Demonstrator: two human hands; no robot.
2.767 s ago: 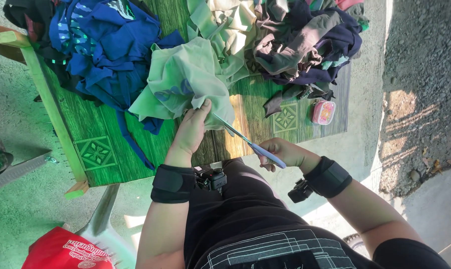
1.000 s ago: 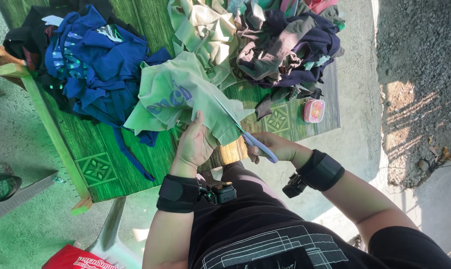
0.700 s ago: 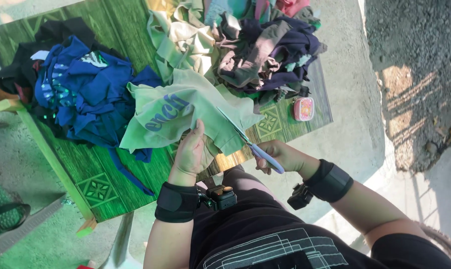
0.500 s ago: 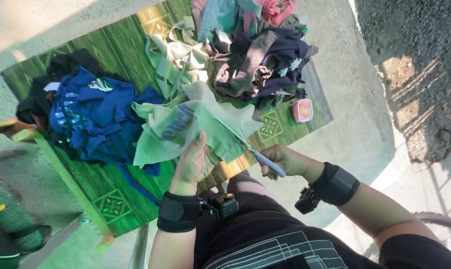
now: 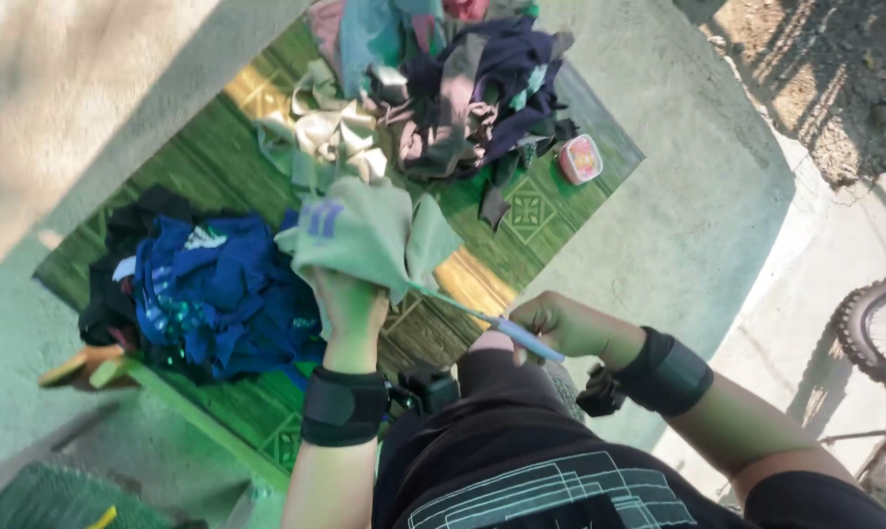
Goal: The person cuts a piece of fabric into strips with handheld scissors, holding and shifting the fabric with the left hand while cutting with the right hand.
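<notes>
Head view, read left to right. At far left a heap of blue garments (image 5: 213,294) lies on the green patterned desk (image 5: 521,211). Beside it, your left hand (image 5: 350,304) is closed in a fist-like grip on the bunched lower edge of the pale green cloth (image 5: 369,230), holding it raised just above the desk. To the right, your right hand (image 5: 555,326) has its fingers curled through the blue handles of the scissors (image 5: 487,320); the blade tips meet the cloth's hanging corner just beside your left hand, though whether the blades are parted is too fine to tell. The step in hand appears to be cutting the green cloth. The next snip would call for keeping the fabric taut and your left fingers away from the blades. Behind lie a dark mixed clothing pile (image 5: 472,88) and, at right, a small pink tin (image 5: 580,159).
</notes>
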